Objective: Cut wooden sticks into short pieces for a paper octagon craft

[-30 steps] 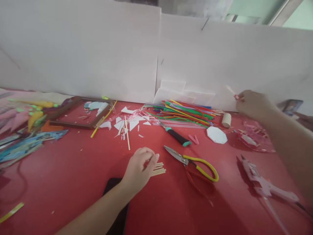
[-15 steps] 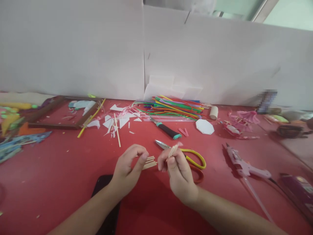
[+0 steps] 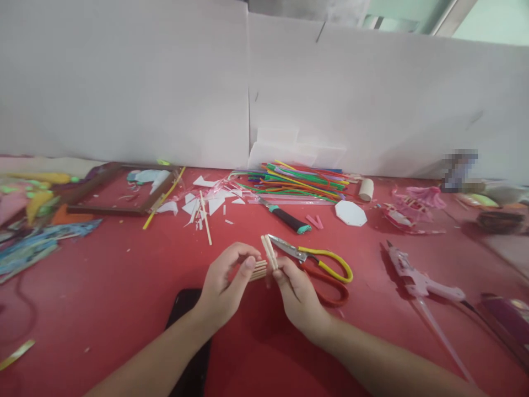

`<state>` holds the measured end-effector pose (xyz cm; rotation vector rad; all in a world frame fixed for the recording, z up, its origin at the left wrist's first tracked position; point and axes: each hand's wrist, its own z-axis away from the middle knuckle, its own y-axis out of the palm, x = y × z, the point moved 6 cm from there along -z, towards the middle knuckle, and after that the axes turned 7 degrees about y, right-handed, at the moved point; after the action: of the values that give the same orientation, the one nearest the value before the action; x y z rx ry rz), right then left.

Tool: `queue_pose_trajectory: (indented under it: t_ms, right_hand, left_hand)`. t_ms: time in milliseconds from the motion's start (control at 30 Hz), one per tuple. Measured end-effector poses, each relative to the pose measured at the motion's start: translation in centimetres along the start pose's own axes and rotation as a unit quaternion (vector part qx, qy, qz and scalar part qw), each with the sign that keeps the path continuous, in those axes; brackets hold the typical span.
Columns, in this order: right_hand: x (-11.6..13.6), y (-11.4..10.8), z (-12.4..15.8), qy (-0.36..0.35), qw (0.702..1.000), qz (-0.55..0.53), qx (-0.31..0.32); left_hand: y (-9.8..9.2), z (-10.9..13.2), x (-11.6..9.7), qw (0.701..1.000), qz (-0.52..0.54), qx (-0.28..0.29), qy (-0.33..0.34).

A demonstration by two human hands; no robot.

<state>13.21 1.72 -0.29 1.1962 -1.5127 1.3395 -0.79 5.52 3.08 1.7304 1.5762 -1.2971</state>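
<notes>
In my left hand is a bundle of several short wooden sticks, pinched between thumb and fingers with the ends pointing right. My right hand pinches a pair of short wooden sticks, held side by side and leaning up to the left. The two sets of sticks are close together over the red table. Just beyond my right hand lie scissors with one yellow and one red handle, blades pointing left. Under my left forearm rests a dark flat phone-like object, partly covered.
Past my hands lie a black-handled cutter, white paper scraps, pipe cleaners and a white octagon. A pink glue gun with a cord is at right. A brown frame sits at left, before a white partition.
My right hand has turned and lowered slightly; its sticks now point up to the left, nearer the left hand's bundle. More of the scissors shows. The whole view has shifted a little.
</notes>
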Motion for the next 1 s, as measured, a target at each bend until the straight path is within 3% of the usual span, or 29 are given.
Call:
queue_pose_trajectory:
  t_ms: [167,400,700,867,1000]
  right_hand:
    - [-0.5,0.3,-0.2,0.043,0.999,0.031,-0.002]
    - [1.2,0.6,0.3,-0.001,0.995,0.099,0.035]
    - [2.7,-2.4,-0.4,0.039,0.963,0.257,0.078]
    - [3.0,-5.9,-1.4,0.044,0.942,0.328,0.061]
    - [1.9,-12.7,-4.0,0.038,0.926,0.372,-0.058]
  left_hand:
    - [-0.6,0.2,0.9,0.990,0.117,-0.067,-0.033]
    - [-1.5,0.6,3.2,0.964,0.194,-0.140,-0.113]
    - [-1.3,-0.2,4.0,0.889,0.347,-0.235,-0.184]
    - [-2.9,0.0,4.7,0.856,0.362,-0.310,-0.200]
    - [-4.2,0.1,5.7,0.812,0.371,-0.394,-0.219]
